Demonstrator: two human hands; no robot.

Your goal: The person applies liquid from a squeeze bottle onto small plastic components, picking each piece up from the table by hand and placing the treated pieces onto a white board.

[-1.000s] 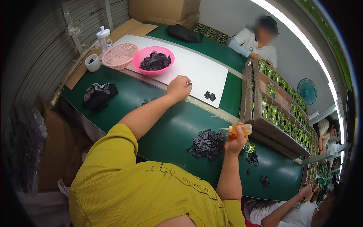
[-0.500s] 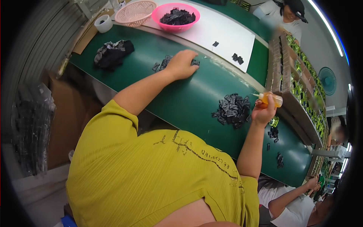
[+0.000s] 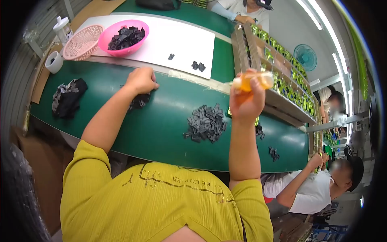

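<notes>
My right hand (image 3: 248,101) is wrapped round a small squeeze bottle (image 3: 264,80) of amber liquid. It is raised above the green table, in front of the cardboard trays. My left hand (image 3: 141,80) is closed, fingertips together, low over the table beside a small pile of black pieces (image 3: 139,101); whatever the fingers hold, if anything, is hidden. Between the hands lies a larger heap of flat dark grey pieces (image 3: 206,123), touched by neither hand.
A pink bowl (image 3: 141,37) of black pieces and a pink basket (image 3: 83,42) stand at the back left. A black cloth (image 3: 69,98) lies on the left. Cardboard trays (image 3: 278,86) with green packets flank the right. Co-workers sit across and at right.
The view has swung to the right. My right hand has lifted the bottle higher, nearer the camera. My left hand's fingers, spread over the small pile before, have drawn together.
</notes>
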